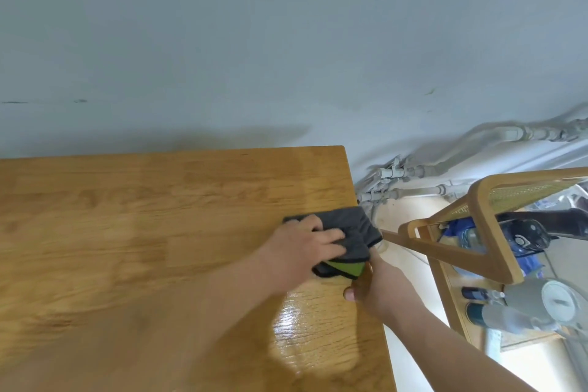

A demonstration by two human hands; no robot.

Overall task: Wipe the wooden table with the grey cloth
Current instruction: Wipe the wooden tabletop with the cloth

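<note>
The grey cloth (353, 226), folded with a green side showing underneath, lies at the right edge of the wooden table (133, 232) and hangs slightly over it. My left hand (305, 248) lies flat on top of the cloth, fingers spread and pressing it down. My right hand (372, 283) is cupped against the table's right edge just below the cloth, with its thumb on the tabletop; whether its fingers touch the cloth I cannot tell. The wood near the hands shines with a bright glare.
A pale wall (286, 41) runs behind the table. To the right stands a wooden chair with a woven cane back (490, 210), with bottles and small items (509, 305) on its seat. White pipes (413, 175) run along the wall base beyond the table's corner.
</note>
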